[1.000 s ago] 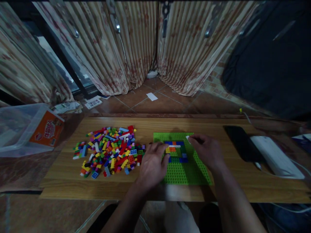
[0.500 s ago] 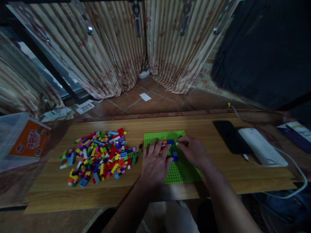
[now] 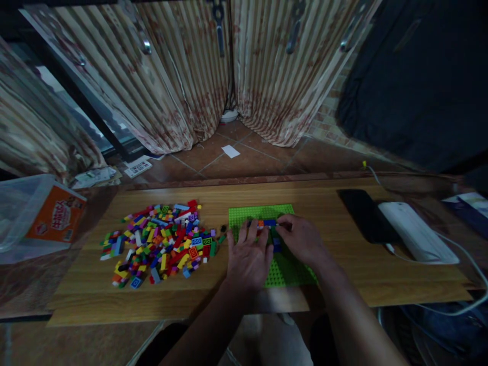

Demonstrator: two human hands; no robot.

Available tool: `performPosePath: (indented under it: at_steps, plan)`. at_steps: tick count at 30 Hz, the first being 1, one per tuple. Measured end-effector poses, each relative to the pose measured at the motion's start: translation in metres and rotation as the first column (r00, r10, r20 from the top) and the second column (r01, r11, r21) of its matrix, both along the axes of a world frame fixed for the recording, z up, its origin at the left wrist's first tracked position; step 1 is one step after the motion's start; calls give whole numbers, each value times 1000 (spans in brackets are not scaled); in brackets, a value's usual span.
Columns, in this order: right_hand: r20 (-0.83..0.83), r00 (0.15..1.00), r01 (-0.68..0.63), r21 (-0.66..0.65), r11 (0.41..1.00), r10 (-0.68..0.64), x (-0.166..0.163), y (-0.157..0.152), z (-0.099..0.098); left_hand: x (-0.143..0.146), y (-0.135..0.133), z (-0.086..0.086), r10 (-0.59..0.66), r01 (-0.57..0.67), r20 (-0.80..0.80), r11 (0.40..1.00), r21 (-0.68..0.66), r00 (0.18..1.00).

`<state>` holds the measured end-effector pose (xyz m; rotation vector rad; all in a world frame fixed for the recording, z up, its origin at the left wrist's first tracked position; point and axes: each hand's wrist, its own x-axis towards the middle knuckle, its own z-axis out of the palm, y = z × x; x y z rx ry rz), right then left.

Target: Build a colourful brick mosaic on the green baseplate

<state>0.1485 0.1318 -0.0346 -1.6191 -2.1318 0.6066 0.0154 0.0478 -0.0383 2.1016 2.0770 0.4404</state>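
Wooden tabletop (image 3: 343, 284), viewed from above and slightly behind. Near its middle, a green studded baseplate (image 3: 284, 272) lying flat. On the far half of it, a small low build of blue and orange bricks (image 3: 267, 222), pressed onto the studs.

Over the near left part of the baseplate, the left hand (image 3: 249, 256), palm down, fingers spread and reaching up to the build. Grip released, nothing held. From the right, the right hand (image 3: 303, 241), fingers curled, tips at the right end of the build. Cannot tell whether its grip is clenched on a brick or only pressing, with the fingertips hiding the spot.

Just left of the baseplate, a loose heap of small bricks (image 3: 160, 244) in red, yellow, green, blue and white, spread straight on the wood and in no container.

Beyond the left end of the tabletop, a clear plastic tub (image 3: 15, 203) with an orange printed label (image 3: 61, 218) showing at its side. Anything else inside is too dim to make out.

To the right, well apart from both hands, a black phone (image 3: 362, 216) lying flat, just beside a white oblong device (image 3: 415, 231).

Behind it all, striped curtains (image 3: 183, 76) hanging to a tiled floor (image 3: 259, 160), with a white slip of paper (image 3: 231, 151) lying there.
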Motion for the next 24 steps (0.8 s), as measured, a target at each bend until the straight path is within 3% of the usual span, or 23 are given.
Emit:
performPosePath:
  at_steps: [8,13,18,24]
  plan:
    - [-8,999,37,30,999,-37,8,3,-1,-14,-3,0,-39,31,148,998,53,988]
    - [-33,993,109,-9,994,-110,15,8,5,-30,-3,7,45,-93,323,987,133,945]
    - [-212,968,113,-106,988,-134,11,7,10,-41,-2,11,55,-174,504,966,192,862]
    - [-518,842,32,-233,972,-152,-6,-2,14,-49,-3,14,75,-297,673,929,220,736]
